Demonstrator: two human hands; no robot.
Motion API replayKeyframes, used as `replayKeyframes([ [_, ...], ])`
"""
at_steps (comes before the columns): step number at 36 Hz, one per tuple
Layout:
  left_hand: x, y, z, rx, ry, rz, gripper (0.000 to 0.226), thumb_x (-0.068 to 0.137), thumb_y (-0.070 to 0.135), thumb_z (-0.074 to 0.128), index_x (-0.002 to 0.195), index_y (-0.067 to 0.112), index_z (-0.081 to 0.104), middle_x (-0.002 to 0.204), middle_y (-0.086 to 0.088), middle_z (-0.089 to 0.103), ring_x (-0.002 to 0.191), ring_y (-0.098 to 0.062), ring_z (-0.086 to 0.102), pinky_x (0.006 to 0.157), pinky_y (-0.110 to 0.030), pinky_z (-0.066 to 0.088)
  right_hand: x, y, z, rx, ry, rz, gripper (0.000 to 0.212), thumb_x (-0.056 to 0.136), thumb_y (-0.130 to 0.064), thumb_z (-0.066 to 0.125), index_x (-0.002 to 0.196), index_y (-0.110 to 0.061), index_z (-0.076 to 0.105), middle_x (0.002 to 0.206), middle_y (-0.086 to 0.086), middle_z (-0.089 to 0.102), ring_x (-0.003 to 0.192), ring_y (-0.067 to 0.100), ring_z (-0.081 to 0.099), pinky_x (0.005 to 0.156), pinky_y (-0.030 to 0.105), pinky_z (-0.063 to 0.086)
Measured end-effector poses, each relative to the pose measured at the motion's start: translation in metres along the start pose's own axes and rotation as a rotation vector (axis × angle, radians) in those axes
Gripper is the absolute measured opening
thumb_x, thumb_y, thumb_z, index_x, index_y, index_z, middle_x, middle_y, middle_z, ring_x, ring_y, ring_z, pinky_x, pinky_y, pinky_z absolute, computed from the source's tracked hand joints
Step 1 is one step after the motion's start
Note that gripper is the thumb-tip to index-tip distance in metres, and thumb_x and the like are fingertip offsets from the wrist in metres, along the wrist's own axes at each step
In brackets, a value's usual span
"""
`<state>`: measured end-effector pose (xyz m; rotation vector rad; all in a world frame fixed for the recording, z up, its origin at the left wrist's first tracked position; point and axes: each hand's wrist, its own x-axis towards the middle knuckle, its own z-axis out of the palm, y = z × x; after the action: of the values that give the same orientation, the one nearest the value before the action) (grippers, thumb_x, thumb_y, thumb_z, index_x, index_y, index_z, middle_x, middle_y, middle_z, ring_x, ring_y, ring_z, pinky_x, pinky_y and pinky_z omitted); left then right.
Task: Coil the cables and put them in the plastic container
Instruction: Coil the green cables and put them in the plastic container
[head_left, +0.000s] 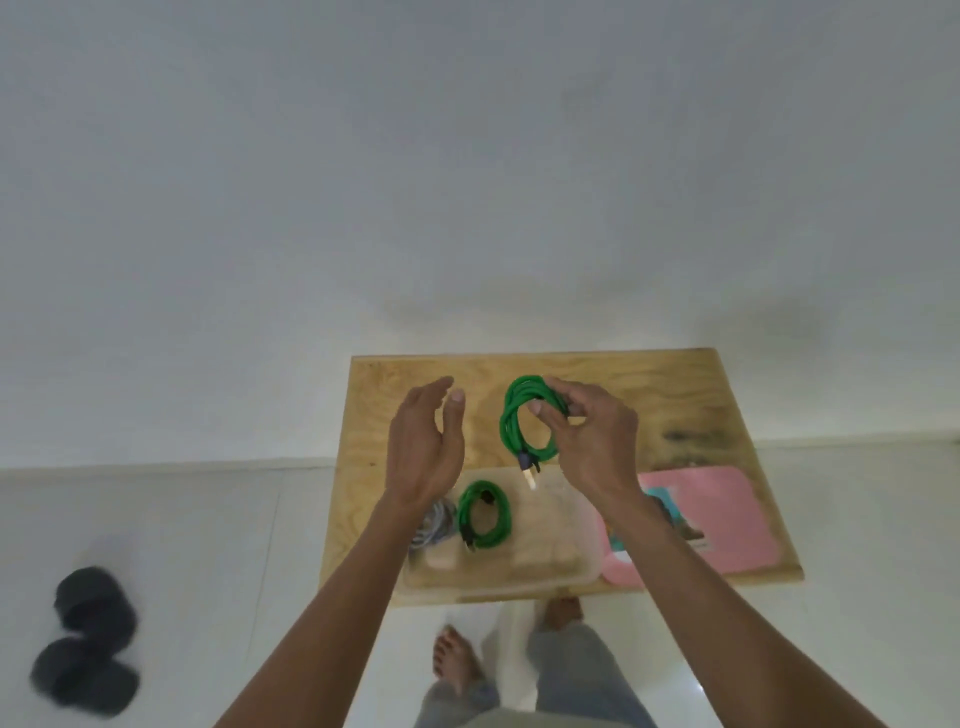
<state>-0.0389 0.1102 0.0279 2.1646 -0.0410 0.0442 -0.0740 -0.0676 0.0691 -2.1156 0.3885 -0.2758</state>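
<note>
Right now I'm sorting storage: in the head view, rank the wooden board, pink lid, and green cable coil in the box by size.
1. Wooden board
2. Pink lid
3. Green cable coil

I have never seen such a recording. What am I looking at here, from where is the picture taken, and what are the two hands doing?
There is no machine here. A person wears one camera on the head, so the picture looks down over their own arms. The right hand holds a coiled green cable above a wooden table, its plug hanging down. The left hand is open and holds nothing. On the table stands a clear plastic container. Inside it lie a second green coil and a grey cable, partly hidden by the left arm. Beside it, partly hidden by the right arm, lies a pink lid. On the floor, left, are blurred dark objects.
</note>
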Motion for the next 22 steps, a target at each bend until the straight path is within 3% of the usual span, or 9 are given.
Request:
replayKeyframes([
  [3, -0.024, -0.036, 0.011, 0.199, -0.025, -0.028, 0.046, 0.105, 0.042, 0.039, 0.137, 0.013, 0.056, 0.138, -0.013, 0.056, 0.128, -0.031, 0.050, 0.103, -0.048, 0.044, -0.012, 0.027, 0.002, -0.057, -0.052, 0.061, 0.032, 0.083, -0.019, 0.077, 0.115, -0.015, 0.073, 0.093, -0.002, 0.065, 0.073, -0.001, 0.057, 0.067, -0.003, 0.037],
  [6, -0.045, -0.063, 0.020, 0.394, -0.060, -0.047, 0.053, 0.102, 0.044, 0.034, 0.140, 0.012, 0.053, 0.146, -0.016, 0.050, 0.136, -0.036, 0.043, 0.107, -0.052, 0.038, -0.025, 0.051, 0.006, -0.105, -0.098, 0.094, 0.031, 0.084, -0.018, 0.076, 0.114, -0.014, 0.073, 0.094, 0.004, 0.068, 0.079, 0.014, 0.062, 0.068, 0.002, 0.038],
  [8, -0.056, -0.075, 0.023, 0.487, -0.079, -0.056, 0.056, 0.101, 0.044, 0.031, 0.143, 0.011, 0.050, 0.151, -0.018, 0.045, 0.142, -0.036, 0.037, 0.113, -0.053, 0.034, -0.032, 0.065, 0.010, -0.130, -0.126, 0.122, 0.030, 0.084, -0.017, 0.076, 0.114, -0.012, 0.073, 0.098, 0.006, 0.071, 0.082, 0.013, 0.061, 0.069, -0.001, 0.037],
  [10, -0.067, -0.085, 0.025, 0.552, -0.109, -0.073, 0.059, 0.101, 0.044, 0.028, 0.148, 0.011, 0.042, 0.158, -0.016, 0.036, 0.148, -0.034, 0.028, 0.118, -0.052, 0.026, -0.040, 0.078, 0.015, -0.167, -0.162, 0.153, 0.031, 0.085, -0.018, 0.075, 0.116, -0.012, 0.072, 0.106, 0.006, 0.074, 0.089, 0.013, 0.064, 0.078, 0.004, 0.040],
  [13, -0.078, -0.097, 0.028, 0.608, -0.186, -0.092, 0.067, 0.101, 0.051, 0.017, 0.156, 0.014, 0.026, 0.167, -0.007, 0.017, 0.155, -0.025, 0.008, 0.124, -0.049, 0.009, -0.050, 0.093, 0.022, -0.221, -0.204, 0.212, 0.032, 0.086, -0.020, 0.074, 0.117, -0.013, 0.071, 0.111, 0.007, 0.073, 0.101, 0.020, 0.067, 0.089, 0.025, 0.049],
  [16, -0.084, -0.107, 0.032, 0.619, -0.242, -0.090, 0.075, 0.099, 0.059, 0.007, 0.160, 0.015, 0.011, 0.168, -0.002, 0.003, 0.155, -0.018, -0.006, 0.125, -0.049, 0.003, -0.054, 0.104, 0.029, -0.259, -0.228, 0.268, 0.033, 0.088, -0.021, 0.071, 0.121, -0.015, 0.069, 0.113, 0.010, 0.070, 0.106, 0.027, 0.065, 0.093, 0.039, 0.051],
  [22, -0.085, -0.115, 0.034, 0.635, -0.260, -0.071, 0.077, 0.099, 0.060, 0.007, 0.160, 0.013, 0.004, 0.166, 0.002, -0.008, 0.153, -0.016, -0.013, 0.125, -0.048, 0.003, -0.049, 0.105, 0.043, -0.370, -0.248, 0.289, 0.035, 0.091, -0.022, 0.065, 0.125, -0.016, 0.066, 0.118, 0.012, 0.068, 0.107, 0.031, 0.063, 0.086, 0.034, 0.049],
])
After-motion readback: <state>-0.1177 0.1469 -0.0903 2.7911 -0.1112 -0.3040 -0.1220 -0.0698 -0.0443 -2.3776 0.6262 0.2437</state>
